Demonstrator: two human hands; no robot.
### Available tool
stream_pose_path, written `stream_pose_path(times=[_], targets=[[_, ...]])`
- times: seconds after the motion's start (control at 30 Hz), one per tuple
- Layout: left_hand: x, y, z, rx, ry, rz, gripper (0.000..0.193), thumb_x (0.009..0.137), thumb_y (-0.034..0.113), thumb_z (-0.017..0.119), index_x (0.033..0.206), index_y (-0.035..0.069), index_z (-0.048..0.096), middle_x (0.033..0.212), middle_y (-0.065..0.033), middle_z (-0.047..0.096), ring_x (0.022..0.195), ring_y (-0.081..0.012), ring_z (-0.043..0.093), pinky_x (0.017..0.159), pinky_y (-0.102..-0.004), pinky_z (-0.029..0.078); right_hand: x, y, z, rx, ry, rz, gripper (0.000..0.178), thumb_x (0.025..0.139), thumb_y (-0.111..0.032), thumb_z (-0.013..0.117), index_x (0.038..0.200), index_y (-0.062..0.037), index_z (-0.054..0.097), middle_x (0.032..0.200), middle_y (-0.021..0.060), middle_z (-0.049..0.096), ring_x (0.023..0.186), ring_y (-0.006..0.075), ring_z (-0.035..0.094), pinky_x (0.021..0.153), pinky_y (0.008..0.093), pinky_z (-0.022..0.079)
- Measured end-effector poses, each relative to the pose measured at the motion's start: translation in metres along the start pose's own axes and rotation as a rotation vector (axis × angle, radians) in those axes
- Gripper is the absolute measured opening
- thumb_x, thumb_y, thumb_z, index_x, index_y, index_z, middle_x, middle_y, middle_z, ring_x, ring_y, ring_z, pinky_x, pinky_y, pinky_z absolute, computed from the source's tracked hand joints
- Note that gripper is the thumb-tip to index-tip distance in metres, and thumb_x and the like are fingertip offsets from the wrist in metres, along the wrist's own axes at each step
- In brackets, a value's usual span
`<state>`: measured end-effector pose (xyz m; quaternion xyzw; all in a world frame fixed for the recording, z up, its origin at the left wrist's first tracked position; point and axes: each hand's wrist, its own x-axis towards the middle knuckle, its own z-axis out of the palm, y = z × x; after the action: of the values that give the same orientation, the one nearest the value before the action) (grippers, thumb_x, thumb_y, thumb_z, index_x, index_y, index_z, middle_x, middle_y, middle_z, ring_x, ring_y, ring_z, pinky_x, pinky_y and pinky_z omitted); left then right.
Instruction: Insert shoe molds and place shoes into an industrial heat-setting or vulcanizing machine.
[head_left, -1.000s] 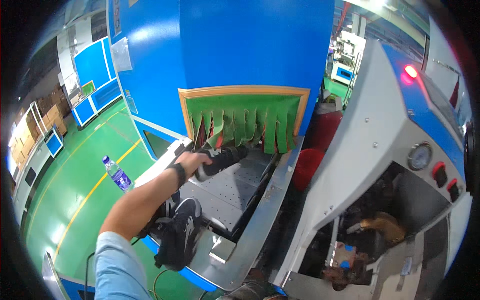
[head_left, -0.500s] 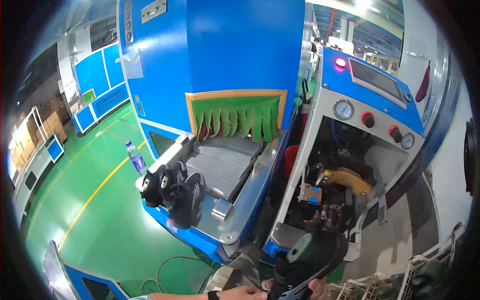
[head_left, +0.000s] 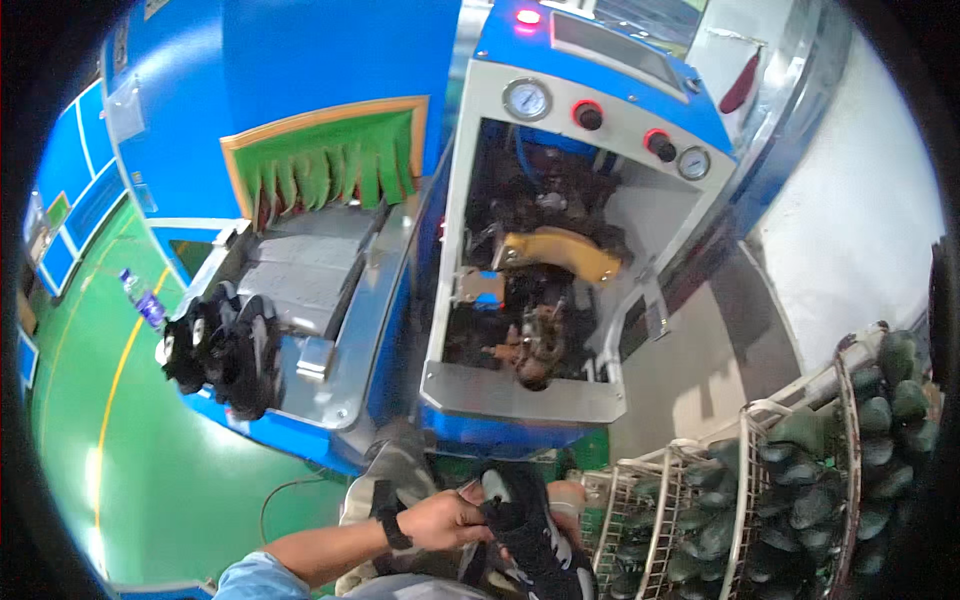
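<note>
A black sneaker (head_left: 535,530) with grey-white side markings is held low in front of me, above my lap. My left hand (head_left: 448,520), with a dark band at the wrist, has its fingers curled in against the left edge of the shoe by its opening. My right hand (head_left: 568,505) wraps the shoe's other side; the shoe hides most of its fingers. Ahead stands a machine (head_left: 520,400) with a grey front frame, and inside it are a curved yellow-brown piece (head_left: 565,255) and dark metal parts.
More black sneakers (head_left: 235,345) stand at the near end of a metal conveyor (head_left: 300,270), which leads to a green strip curtain (head_left: 330,165). A wire rack (head_left: 745,480) with several dark green foot-shaped pieces is at right. A bottle (head_left: 143,297) appears at left.
My view has swung right and downward, so the machine and rack show more fully. Both hands still hold the sneaker, which now sits lower relative to the machine's front.
</note>
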<state>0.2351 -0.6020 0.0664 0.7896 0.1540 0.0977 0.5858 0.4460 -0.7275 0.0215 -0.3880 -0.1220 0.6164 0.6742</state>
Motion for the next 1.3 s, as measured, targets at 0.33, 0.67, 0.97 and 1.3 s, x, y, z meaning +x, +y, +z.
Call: stream_pose_path(times=[0.33,0.67,0.97,1.3], targets=[[0.037,0.033,-0.043,-0.902,0.245,-0.245,0.032,0.097,0.028,0.068,0.073,0.007,0.063,0.059,0.0051,0.05,0.051,-0.0032,0.042,0.046,-0.0234,0.03,0.056,-0.198,0.164,-1.043,0.028,-0.593,0.094,0.073,0.0,0.081,0.153,0.004,0.032,0.13,0.0103,0.061,0.109,0.0146,0.06,0.095,0.0277,0.048],[0.11,0.002,-0.087,-1.312,0.242,-0.096,0.023,0.1,0.026,0.06,0.093,0.004,0.063,0.065,-0.0046,0.058,0.05,-0.0128,0.049,0.049,-0.0257,0.037,0.166,-0.237,0.223,-1.705,0.023,-0.395,0.094,0.07,-0.011,0.081,0.152,-0.0035,0.037,0.106,0.0124,0.07,0.072,0.0117,0.064,0.069,0.0277,0.053],[0.119,-0.01,-0.086,-1.301,0.408,-0.188,0.03,0.103,0.036,0.055,0.103,0.007,0.065,0.062,0.002,0.051,0.051,-0.0085,0.043,0.048,-0.0255,0.034,0.202,-0.217,0.214,-2.067,0.172,-0.477,0.091,0.075,-0.034,0.073,0.155,-0.0148,0.034,0.104,0.0326,0.06,0.099,0.0464,0.061,0.089,0.0457,0.049],[0.11,0.005,-0.077,-1.072,0.488,-0.193,0.032,0.105,0.035,0.05,0.107,0.007,0.064,0.065,0.0032,0.05,0.056,-0.0071,0.044,0.05,-0.0249,0.035,0.195,-0.196,0.194,-1.858,0.26,-0.809,0.082,0.078,-0.022,0.072,0.153,-0.0177,0.04,0.104,0.027,0.062,0.098,0.0446,0.06,0.089,0.0472,0.047]])
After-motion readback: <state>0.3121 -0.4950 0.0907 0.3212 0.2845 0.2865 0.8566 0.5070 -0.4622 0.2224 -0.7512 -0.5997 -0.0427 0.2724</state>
